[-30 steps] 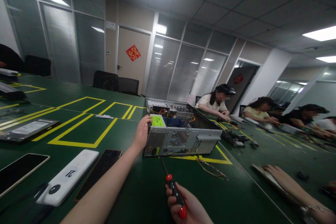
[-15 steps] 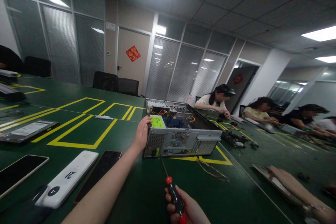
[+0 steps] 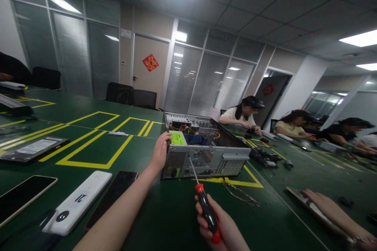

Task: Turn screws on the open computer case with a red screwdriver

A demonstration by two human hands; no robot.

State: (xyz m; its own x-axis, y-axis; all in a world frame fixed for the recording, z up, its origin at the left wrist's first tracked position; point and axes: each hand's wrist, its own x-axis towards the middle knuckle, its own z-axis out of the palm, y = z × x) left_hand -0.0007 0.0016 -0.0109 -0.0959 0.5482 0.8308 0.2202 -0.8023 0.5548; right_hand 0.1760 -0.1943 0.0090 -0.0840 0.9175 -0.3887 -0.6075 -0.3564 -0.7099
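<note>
An opened computer case [image 3: 219, 155] lies on the green table, its rear panel facing me and its inside showing coloured wires. Gripping its left rear corner is my left hand [image 3: 160, 151], fingers curled over the top edge by the power supply with a bright green label [image 3: 177, 138]. My right hand [image 3: 216, 219] is wrapped round the black and red handle of a screwdriver [image 3: 207, 208]. The shaft points up at the rear panel, and its tip is at or very near the metal beside the power supply; contact is too small to tell.
Phones [image 3: 25, 196], a white device marked 21 [image 3: 81, 200] and a hard drive [image 3: 35, 149] lie at left. A thin wire loop [image 3: 240, 193] is right of the screwdriver. Another person's hand [image 3: 324, 204] rests on a flat object at right. Co-workers [image 3: 243, 113] sit beyond.
My right hand has raised the screwdriver and moved it right, so the tip goes from the case's bottom edge up to the rear panel. My left hand keeps its hold on the corner.
</note>
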